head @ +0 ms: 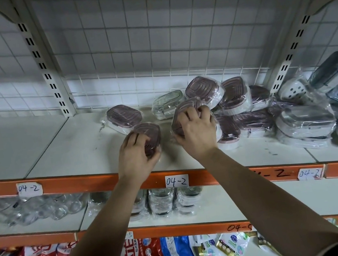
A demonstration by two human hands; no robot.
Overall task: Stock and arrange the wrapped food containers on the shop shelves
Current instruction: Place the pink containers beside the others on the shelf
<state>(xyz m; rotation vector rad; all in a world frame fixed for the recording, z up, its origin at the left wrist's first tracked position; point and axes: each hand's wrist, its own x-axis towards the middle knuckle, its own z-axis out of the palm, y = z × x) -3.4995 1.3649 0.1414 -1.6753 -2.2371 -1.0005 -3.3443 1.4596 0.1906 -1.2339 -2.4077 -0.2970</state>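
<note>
Starting at the left of the top shelf, there's a handwritten 04-2 tag stuck on the orange front edge. Your left hand is curled over the front pink container, fingers gripping its lid. It sits flat on the board, close to the front. Just behind it is the rear pink container, also lying flat; I can't tell if the two actually touch. Further right, a clear-lidded container sits back by the wire grid. Your right hand has its fingers wrapped over the tilted pink container, which is tipped up on edge, not flat. Right of that is a messy heap of pink containers leaning on each other. A stack of grey-lidded containers is at the far right.
</note>
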